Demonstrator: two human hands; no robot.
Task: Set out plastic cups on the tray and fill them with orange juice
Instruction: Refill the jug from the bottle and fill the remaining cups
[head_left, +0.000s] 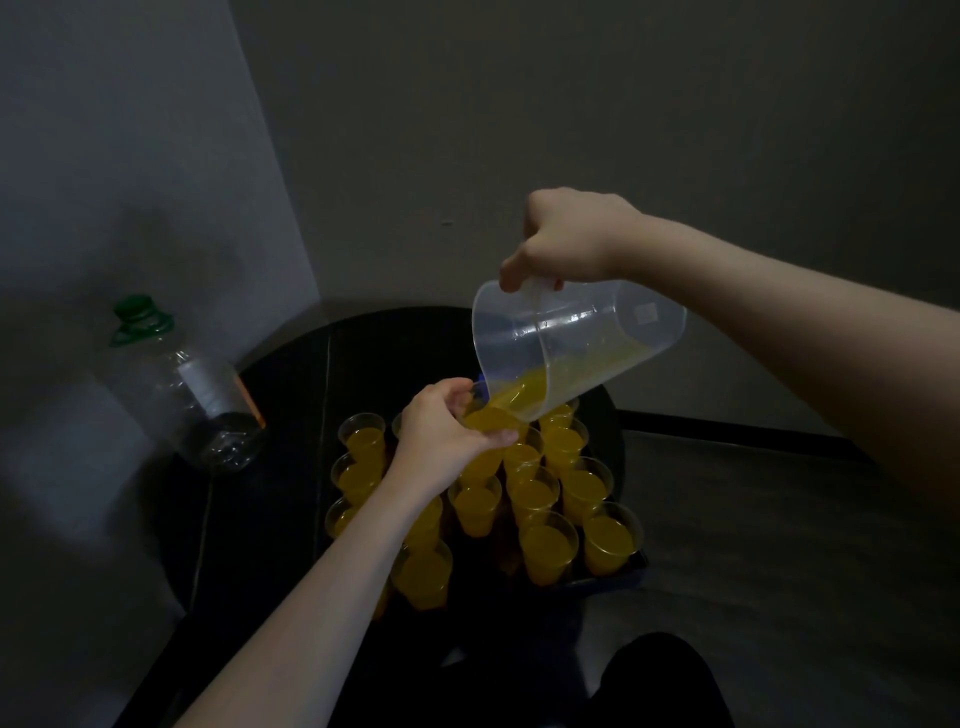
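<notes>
My right hand grips the handle of a clear plastic jug, tipped steeply so its spout points down to the left. The last orange juice in the jug runs into a plastic cup that my left hand holds lifted above the others. Several plastic cups filled with orange juice stand in rows on a dark tray below both hands. My left forearm hides some of the cups.
An empty clear bottle with a green cap stands at the left of the dark round table, next to the wall. The table sits in a room corner. A dark floor lies to the right.
</notes>
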